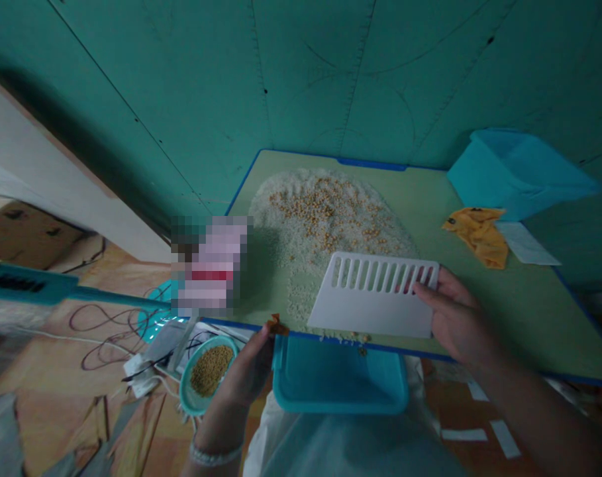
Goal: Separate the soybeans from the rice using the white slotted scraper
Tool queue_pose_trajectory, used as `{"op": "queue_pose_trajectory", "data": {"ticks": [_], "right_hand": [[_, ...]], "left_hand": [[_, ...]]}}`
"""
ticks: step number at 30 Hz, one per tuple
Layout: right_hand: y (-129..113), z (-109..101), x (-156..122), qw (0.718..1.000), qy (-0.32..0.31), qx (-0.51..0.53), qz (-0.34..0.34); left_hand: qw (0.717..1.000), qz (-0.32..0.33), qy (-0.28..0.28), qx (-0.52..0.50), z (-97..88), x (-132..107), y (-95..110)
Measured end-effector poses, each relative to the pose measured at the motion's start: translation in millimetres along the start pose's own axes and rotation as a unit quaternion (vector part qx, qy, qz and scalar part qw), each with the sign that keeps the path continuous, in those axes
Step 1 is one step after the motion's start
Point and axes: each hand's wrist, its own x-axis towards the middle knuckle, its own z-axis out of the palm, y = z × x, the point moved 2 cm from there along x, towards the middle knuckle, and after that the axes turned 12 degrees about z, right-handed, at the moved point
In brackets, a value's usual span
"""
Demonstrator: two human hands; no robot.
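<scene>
In the middle of the frame, white grains (275, 238) and yellow beans (325, 212) lie mixed in a wide heap on the worktop (544, 298). Our right hand (462, 318) has its fingers closed on the right end of the white scraper (375, 315), which sits below the heap near the front edge. A few loose grains lie at that edge, just above the blue bin (340, 391) at lower centre. Our left hand (251, 371) is at the bin's left corner, its fingers bent beside a brown scrap (278, 324); we cannot tell whether they grip the bin or only steady it.

To draw the grains down well, we judge that the scraper should stay low and level, with short, light strokes so the round beans do not roll past its ends. We want the bin's rim tucked close under the edge, and each stroke within its width.
</scene>
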Motion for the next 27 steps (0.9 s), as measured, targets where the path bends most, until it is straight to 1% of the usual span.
{"op": "queue_pose_trajectory", "data": {"ticks": [4,8,11,14,15,17,20,22,24,27], "right_hand": [[1.8,1.7,-4.2,1.0,-0.009,-0.002,0.013],[4.4,4.4,-8.7,0.999,-0.015,0.032,0.03],[10.2,2.9,-13.3,0.998,-0.012,0.046,0.042],[15.5,-0.5,-17.7,0.997,-0.029,0.04,0.061],[15.4,-1.8,-18.7,0.997,-0.026,0.039,0.06],[10.8,-4.0,-20.4,0.998,0.001,0.05,0.034],[-1.3,-4.1,-24.2,0.995,0.043,0.084,-0.038],[-4.8,-2.5,-28.4,0.992,0.045,0.099,-0.062],[-0.5,-1.3,-32.4,0.994,0.037,0.088,-0.057],[15.9,-0.7,-32.6,0.999,-0.009,0.03,-0.024]], "left_hand": [[1.0,-0.001,-0.005,0.003,1.2,1.0,0.2],[1.0,-0.004,-0.013,0.004,2.6,0.6,0.6],[1.0,0.0,-0.017,-0.002,3.4,0.1,0.9],[1.0,0.004,-0.018,-0.005,3.9,0.4,1.2],[1.0,0.005,-0.018,-0.006,4.0,0.7,1.3],[1.0,0.01,-0.015,-0.009,3.8,1.1,1.4],[1.0,0.017,-0.004,-0.013,2.3,1.5,0.7],[1.0,0.017,0.004,-0.015,0.5,1.5,-0.5],[1.0,0.014,0.009,-0.016,-1.5,1.8,-1.8],[1.0,0.004,0.01,-0.017,-3.5,2.2,-3.5]]}}
